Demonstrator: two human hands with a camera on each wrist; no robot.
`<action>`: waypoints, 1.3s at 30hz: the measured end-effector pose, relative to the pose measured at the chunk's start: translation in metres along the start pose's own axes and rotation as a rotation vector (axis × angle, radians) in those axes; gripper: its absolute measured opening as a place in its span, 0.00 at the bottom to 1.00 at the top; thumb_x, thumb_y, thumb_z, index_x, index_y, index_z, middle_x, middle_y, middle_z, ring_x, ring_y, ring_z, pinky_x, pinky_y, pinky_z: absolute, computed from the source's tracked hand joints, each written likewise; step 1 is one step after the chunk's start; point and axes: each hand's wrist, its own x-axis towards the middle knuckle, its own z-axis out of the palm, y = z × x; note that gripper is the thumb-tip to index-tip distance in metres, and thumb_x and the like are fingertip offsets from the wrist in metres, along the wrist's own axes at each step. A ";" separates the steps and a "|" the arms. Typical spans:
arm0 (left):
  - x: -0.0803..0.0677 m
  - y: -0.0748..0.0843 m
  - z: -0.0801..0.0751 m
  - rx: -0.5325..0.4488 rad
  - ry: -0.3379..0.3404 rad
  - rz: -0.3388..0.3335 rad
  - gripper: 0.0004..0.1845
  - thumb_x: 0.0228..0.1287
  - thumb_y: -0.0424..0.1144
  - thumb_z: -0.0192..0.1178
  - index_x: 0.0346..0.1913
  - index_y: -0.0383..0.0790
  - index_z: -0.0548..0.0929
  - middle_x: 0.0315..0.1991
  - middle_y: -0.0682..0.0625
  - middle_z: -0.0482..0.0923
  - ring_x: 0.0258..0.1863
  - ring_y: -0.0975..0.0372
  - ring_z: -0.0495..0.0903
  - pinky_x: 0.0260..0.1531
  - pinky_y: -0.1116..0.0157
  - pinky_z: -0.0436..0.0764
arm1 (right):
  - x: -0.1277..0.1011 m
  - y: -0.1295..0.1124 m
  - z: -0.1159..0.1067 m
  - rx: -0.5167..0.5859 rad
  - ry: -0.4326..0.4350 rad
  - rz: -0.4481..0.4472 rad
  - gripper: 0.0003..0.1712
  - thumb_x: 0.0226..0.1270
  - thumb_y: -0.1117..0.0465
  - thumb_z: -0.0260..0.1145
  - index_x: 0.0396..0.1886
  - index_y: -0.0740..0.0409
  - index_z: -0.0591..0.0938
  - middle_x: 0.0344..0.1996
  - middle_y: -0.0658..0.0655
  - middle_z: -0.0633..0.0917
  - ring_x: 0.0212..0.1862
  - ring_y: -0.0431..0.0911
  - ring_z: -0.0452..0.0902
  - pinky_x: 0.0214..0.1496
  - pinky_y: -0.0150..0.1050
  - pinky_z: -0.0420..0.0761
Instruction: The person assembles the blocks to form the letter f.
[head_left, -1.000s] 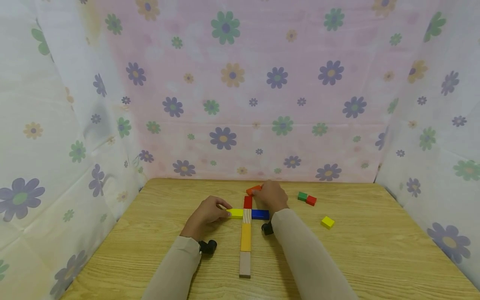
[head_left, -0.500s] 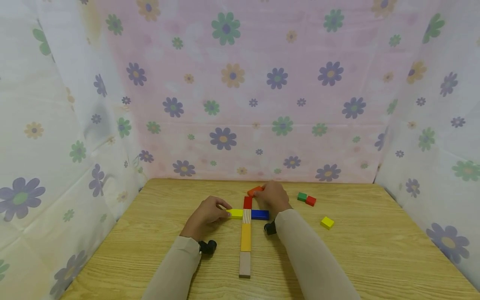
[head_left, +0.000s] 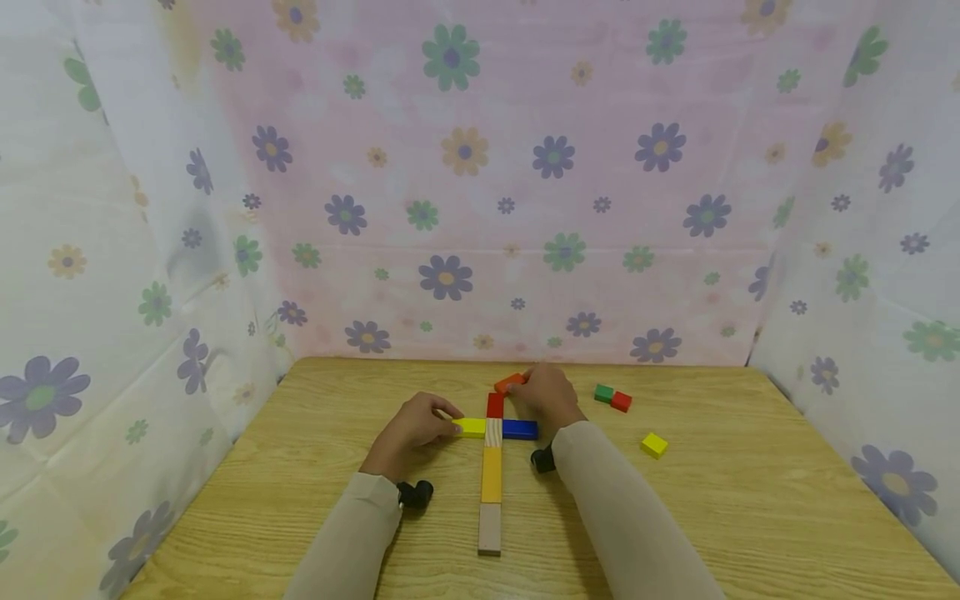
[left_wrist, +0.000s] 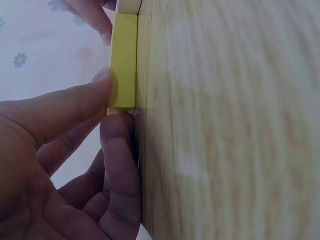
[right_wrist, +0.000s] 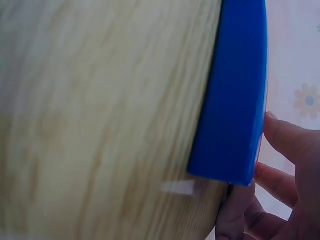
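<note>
Flat coloured blocks form a cross on the wooden table (head_left: 315,500): a yellow block (head_left: 472,427) on the left arm, a blue block (head_left: 521,429) on the right arm, a red block (head_left: 495,405) at the top, and orange-yellow (head_left: 491,474) and plain wood (head_left: 490,529) blocks below. My left hand (head_left: 416,427) pinches the yellow block (left_wrist: 123,60) at its outer end between thumb and fingers. My right hand (head_left: 546,394) holds an orange block (head_left: 510,382) just behind the red one. The blue block (right_wrist: 235,95) fills the right wrist view beside my fingers (right_wrist: 280,165).
A green block (head_left: 604,392) and a small red block (head_left: 621,402) lie together at the back right, and a yellow cube (head_left: 655,445) sits nearer on the right. Flowered cloth walls (head_left: 480,208) close in the table on three sides.
Almost nothing has moved. My right hand with the orange block has shifted very slightly; the left hand stays on the yellow block.
</note>
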 end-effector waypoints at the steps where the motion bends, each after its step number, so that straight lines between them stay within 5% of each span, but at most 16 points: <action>1: 0.000 0.000 0.000 0.002 -0.001 0.005 0.11 0.65 0.39 0.72 0.49 0.46 0.92 0.42 0.48 0.87 0.37 0.60 0.84 0.39 0.63 0.83 | 0.000 0.001 0.000 -0.001 0.000 -0.002 0.18 0.66 0.44 0.74 0.31 0.54 0.88 0.25 0.53 0.82 0.26 0.50 0.71 0.28 0.40 0.67; 9: 0.000 0.000 0.000 -0.010 0.004 0.000 0.10 0.64 0.39 0.73 0.48 0.47 0.92 0.41 0.49 0.87 0.35 0.60 0.83 0.38 0.63 0.83 | 0.006 0.004 0.003 -0.048 0.005 -0.014 0.19 0.66 0.42 0.73 0.29 0.53 0.87 0.18 0.49 0.69 0.22 0.47 0.65 0.25 0.38 0.61; 31: -0.001 -0.002 0.000 0.002 -0.004 0.003 0.11 0.64 0.39 0.72 0.49 0.47 0.91 0.43 0.49 0.87 0.37 0.60 0.83 0.39 0.62 0.83 | 0.001 0.004 0.001 -0.042 -0.036 -0.037 0.23 0.68 0.44 0.71 0.23 0.56 0.82 0.15 0.50 0.65 0.18 0.46 0.60 0.21 0.38 0.60; 33: -0.001 -0.002 0.000 -0.004 -0.006 0.001 0.11 0.65 0.39 0.72 0.49 0.47 0.91 0.43 0.49 0.87 0.37 0.60 0.83 0.39 0.63 0.83 | -0.001 0.005 -0.003 -0.051 -0.040 -0.043 0.21 0.69 0.43 0.70 0.30 0.58 0.85 0.20 0.52 0.74 0.22 0.47 0.67 0.24 0.39 0.67; 36: -0.001 -0.001 0.000 -0.013 -0.008 0.001 0.11 0.65 0.39 0.72 0.49 0.47 0.91 0.42 0.48 0.87 0.36 0.60 0.84 0.38 0.63 0.83 | -0.003 0.009 -0.011 -0.070 -0.032 -0.055 0.25 0.70 0.43 0.69 0.49 0.61 0.86 0.41 0.57 0.87 0.38 0.51 0.81 0.41 0.45 0.82; 39: -0.002 0.000 -0.001 -0.017 -0.008 0.003 0.11 0.65 0.39 0.72 0.49 0.46 0.91 0.42 0.48 0.87 0.36 0.60 0.84 0.38 0.63 0.83 | -0.003 0.015 -0.020 -0.100 -0.019 -0.085 0.33 0.71 0.42 0.67 0.64 0.61 0.82 0.62 0.62 0.83 0.58 0.58 0.81 0.59 0.57 0.81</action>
